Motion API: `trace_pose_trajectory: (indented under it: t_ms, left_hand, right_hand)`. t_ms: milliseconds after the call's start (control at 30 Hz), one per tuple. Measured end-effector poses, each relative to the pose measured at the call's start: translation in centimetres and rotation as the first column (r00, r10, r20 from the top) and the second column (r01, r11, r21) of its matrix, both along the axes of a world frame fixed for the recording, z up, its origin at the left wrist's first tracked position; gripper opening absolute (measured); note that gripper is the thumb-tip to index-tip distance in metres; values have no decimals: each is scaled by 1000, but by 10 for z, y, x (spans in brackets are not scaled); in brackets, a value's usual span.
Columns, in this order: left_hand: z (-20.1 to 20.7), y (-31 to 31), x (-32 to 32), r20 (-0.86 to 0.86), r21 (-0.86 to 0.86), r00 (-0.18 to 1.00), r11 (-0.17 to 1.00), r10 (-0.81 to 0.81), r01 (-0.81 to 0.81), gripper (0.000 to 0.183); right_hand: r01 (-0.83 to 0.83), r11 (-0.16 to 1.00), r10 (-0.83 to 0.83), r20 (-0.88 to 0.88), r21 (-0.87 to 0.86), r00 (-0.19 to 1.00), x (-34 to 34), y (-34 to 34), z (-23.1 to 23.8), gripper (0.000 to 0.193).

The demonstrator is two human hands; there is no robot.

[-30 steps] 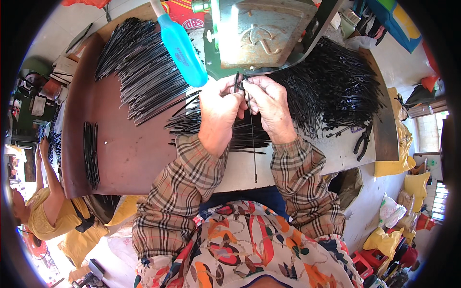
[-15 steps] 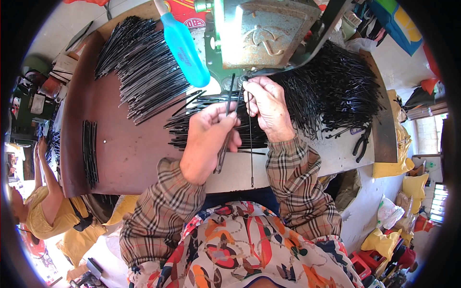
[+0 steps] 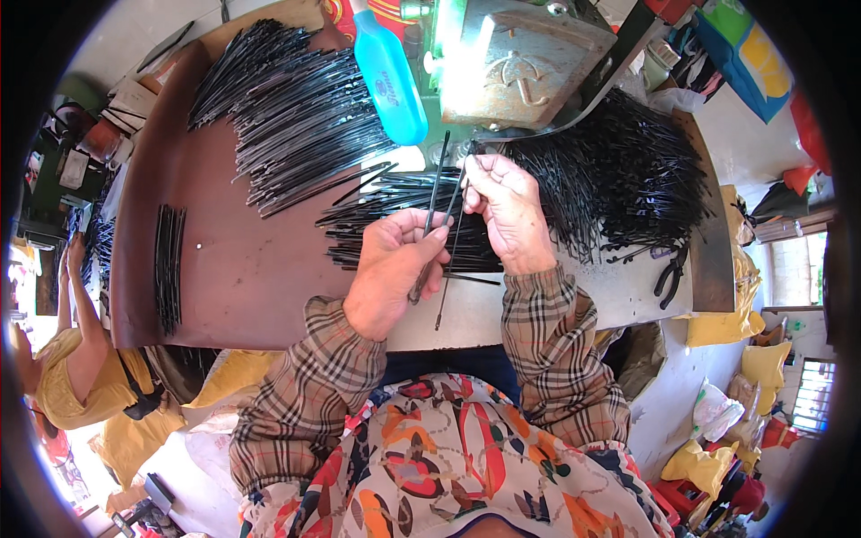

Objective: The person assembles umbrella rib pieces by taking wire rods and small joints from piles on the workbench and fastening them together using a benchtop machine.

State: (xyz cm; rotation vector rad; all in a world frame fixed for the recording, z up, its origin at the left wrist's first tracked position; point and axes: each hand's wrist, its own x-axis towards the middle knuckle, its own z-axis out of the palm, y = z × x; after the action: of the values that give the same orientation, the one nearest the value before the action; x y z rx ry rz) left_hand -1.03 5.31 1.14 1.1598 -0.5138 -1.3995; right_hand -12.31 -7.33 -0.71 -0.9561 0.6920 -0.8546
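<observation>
My left hand (image 3: pixel 386 273), over the middle of the table, is closed round a few thin black umbrella ribs (image 3: pixel 438 179) that slant upward. Close by on its right, my right hand (image 3: pixel 509 215) pinches the upper end of another thin black umbrella rib (image 3: pixel 449 269). That rib hangs down at a slant just past my left fingertips. Its top end is near the base of a metal machine (image 3: pixel 516 81), where the fingers partly hide it. Beneath both hands lies a loose row of black ribs (image 3: pixel 395 202).
Stacked ribs (image 3: pixel 305 121) cover the table's far left, with a small bundle (image 3: pixel 169 269) nearer its left edge. A dense heap (image 3: pixel 619 170) fills the right, beside black-handled pliers (image 3: pixel 670 276). A blue bottle-shaped object (image 3: pixel 391 85) hangs left of the machine. Another person (image 3: pixel 81 368) is at far left.
The lower end of the rib in my right hand has swung left, toward my left hand. Both hands keep their hold. The whole view has shifted slightly.
</observation>
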Motion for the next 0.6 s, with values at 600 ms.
trace_pose_trajectory:
  t_ms: [600]
  left_hand:
    - [-6, -12, -10, -33, -75, 996, 994, 81, -83, 20]
  right_hand:
    - [53, 995, -60, -84, -82, 995, 3, -8, -5, 17]
